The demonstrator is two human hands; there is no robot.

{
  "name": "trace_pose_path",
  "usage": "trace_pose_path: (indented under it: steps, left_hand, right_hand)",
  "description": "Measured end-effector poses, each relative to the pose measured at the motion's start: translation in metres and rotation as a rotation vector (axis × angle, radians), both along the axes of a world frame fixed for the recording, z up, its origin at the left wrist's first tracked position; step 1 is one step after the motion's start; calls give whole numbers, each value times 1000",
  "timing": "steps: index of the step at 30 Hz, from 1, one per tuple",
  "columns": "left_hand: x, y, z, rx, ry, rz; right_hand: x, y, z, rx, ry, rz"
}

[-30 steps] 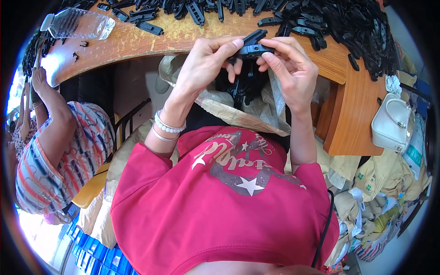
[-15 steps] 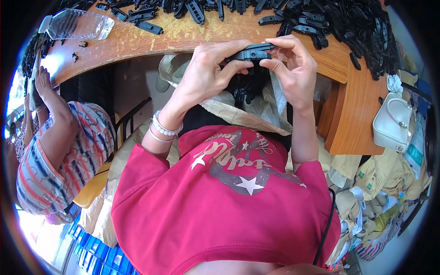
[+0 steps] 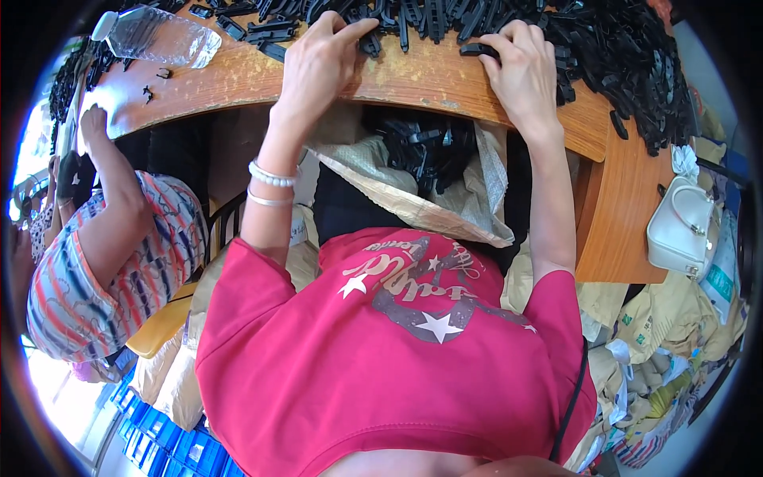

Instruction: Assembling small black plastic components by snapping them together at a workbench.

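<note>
1. I see both hands up on the wooden bench (image 3: 413, 79), at the near edge of a large heap of black plastic clips (image 3: 604, 56) that covers the far and right-hand part of the top.
2. Left hand (image 3: 322, 60): fingers spread and pressed down, index tip resting on a black clip (image 3: 369, 44) at the heap's near edge. It grips nothing that I can make out.
3. Right hand (image 3: 520, 67): fingers curled, tips on a single black clip piece (image 3: 477, 50) lying flat on the wood. Its long axis runs roughly left to right, and it sits just to the left of the fingertips, between the two hands. I cannot tell whether the fingers pinch it or only touch it.
4. The right hand is the nearer to that loose piece; the left hand is well apart from it.
5. Below the bench edge, an open woven sack (image 3: 413, 199) of tan and grey, holding more black clips, sits between the forearms against the red shirt.
6. Packages elsewhere: a clear plastic bottle (image 3: 159, 36) lies on its side at the bench's far left; a white handbag (image 3: 679, 226) stands at the right, beside the bench's end; yellow and tan sacks (image 3: 652, 318) are piled below it; blue crates (image 3: 151, 433) show at lower left.
7. A second person in a striped top (image 3: 87, 270) sits to the left, one hand at the bench.
</note>
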State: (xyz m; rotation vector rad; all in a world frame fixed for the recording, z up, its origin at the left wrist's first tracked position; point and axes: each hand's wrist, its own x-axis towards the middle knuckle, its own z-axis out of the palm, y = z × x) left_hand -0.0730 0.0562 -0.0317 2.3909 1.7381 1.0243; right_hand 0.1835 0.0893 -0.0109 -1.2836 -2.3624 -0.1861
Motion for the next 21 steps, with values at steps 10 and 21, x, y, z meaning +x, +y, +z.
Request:
trace_pose_path:
  steps: [10, 21]
  left_hand:
    - [18, -3, -11, 400, -196, -81]
    - [53, -30, 34, -785, -1098, -304]
  right_hand:
    - [-9, -38, -3, -477, 1034, 119]
    - [-14, -63, 6, -718, 1302, 231]
